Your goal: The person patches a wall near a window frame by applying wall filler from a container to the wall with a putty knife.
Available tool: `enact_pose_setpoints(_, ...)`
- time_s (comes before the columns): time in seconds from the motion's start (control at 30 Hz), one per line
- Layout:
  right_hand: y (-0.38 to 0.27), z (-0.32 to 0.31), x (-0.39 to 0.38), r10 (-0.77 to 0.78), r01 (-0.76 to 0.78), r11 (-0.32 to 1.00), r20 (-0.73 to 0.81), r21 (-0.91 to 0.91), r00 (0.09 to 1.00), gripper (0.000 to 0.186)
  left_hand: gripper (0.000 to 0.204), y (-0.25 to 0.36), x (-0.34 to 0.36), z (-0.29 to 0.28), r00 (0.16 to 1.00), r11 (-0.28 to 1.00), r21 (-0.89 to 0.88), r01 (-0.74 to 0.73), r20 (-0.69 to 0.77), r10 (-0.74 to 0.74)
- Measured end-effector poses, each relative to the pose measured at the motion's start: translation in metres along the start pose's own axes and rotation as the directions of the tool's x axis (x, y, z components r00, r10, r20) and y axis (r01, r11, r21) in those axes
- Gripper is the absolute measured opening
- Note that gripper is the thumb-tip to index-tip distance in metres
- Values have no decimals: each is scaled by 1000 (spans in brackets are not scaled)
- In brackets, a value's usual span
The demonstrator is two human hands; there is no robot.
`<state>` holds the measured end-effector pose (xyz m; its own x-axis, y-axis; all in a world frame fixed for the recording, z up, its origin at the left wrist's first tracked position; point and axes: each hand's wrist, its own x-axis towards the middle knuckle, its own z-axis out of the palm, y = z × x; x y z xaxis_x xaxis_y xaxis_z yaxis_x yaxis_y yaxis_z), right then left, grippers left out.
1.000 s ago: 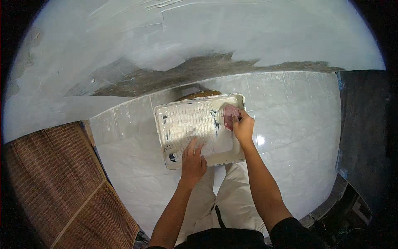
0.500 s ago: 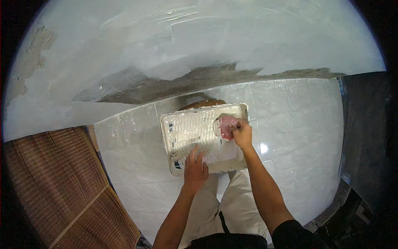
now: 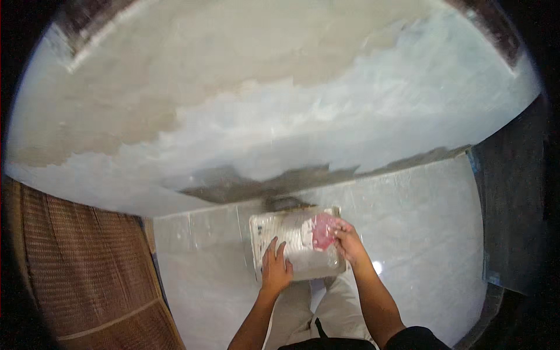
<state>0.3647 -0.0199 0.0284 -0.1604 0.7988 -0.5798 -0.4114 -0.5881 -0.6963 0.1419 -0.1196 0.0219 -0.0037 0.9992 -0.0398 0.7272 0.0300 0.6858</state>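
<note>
A paint tray [image 3: 297, 268] with a ridged slope and off-white paint sits in front of me, above my knees. My left hand [image 3: 276, 268] rests on its lower left part, fingers spread. Between the thumb and fingers of my right hand [image 3: 350, 245] is a flat pink scraper [image 3: 322, 233], smeared with off-white paint, held over the right part of the tray. A dark object behind the tray is mostly hidden and blurred.
A wall [image 3: 262, 116] with patchy white and beige coating rises ahead, meeting a grey tiled floor [image 3: 420, 227]. A brown woven mat [image 3: 81, 251] lies at the left; a dark panel [image 3: 513, 198] stands at the right.
The view has tilted up, showing more wall and putting the tray lower in the frame. My right hand has lifted the pink scraper, which now carries more white paint on its left side.
</note>
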Motion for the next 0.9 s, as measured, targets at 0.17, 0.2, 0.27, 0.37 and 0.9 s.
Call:
enact_pose_setpoints(0.17,-23,35,-33,-233,191,960,208,203,950,31,56,-8,29,-41,972,986,33,-166,-161,169)
enact_pose_setpoints(0.2,-23,42,-38,-291,230,938,231,260,928,30,57,-11,35,-48,956,976,55,-212,-193,219)
enact_pose_setpoints(0.27,-33,57,-50,-369,288,908,258,303,893,30,58,-1,50,-71,915,950,100,-296,-256,312)
enact_pose_setpoints(0.37,-68,82,-75,-467,359,864,299,352,832,29,59,34,73,-115,853,909,185,-373,-319,414)
enact_pose_setpoints(0.9,-161,139,-106,-839,832,541,142,125,525,10,68,176,154,-277,571,551,688,-472,-238,786)
